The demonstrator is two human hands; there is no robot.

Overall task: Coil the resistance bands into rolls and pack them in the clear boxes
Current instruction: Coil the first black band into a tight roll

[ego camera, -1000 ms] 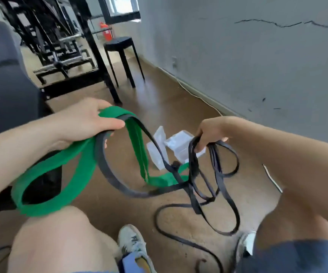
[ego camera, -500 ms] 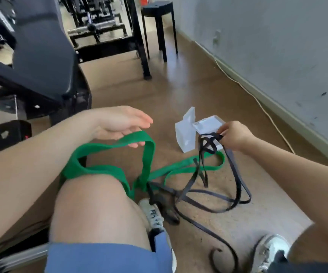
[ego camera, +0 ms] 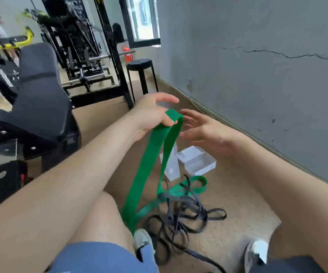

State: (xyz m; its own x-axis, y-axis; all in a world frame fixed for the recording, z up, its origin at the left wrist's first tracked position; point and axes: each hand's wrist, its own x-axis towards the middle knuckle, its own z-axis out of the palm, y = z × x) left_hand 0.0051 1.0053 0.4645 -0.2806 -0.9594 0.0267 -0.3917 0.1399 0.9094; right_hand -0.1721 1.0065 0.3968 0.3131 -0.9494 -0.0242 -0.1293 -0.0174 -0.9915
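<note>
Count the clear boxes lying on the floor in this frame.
2. One clear box stands on edge behind the hanging green band; the other box lies flat beside it, nearer the wall. Others may be hidden.

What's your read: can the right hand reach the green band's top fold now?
Probably yes: the right hand is open beside the top of the green band, which the left hand holds up; nothing shows between them.
</note>
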